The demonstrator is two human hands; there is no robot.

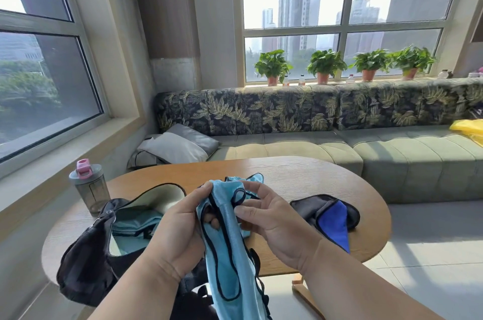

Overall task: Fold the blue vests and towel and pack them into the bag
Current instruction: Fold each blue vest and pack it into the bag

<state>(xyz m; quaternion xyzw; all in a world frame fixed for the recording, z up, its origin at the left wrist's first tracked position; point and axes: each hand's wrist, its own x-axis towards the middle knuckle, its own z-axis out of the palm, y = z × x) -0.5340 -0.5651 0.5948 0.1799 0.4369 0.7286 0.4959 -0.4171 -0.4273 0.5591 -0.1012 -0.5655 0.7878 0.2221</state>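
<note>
Two hands are working one light blue vest (pixel 224 236) with black trim above the near edge of the oval wooden table (pixel 300 176); the left hand (pixel 180 225) is gripping its bunched fabric, while the right hand (pixel 271 217) is pinching a trimmed loop. The vest's lower end is running out of frame. One black bag (pixel 88 249) is lying open at the table's left edge, light blue fabric showing inside. One royal blue towel (pixel 333 223) is lying partly under dark cloth near the right edge. One shaker bottle (pixel 90 186) is standing at the far left edge.
</note>
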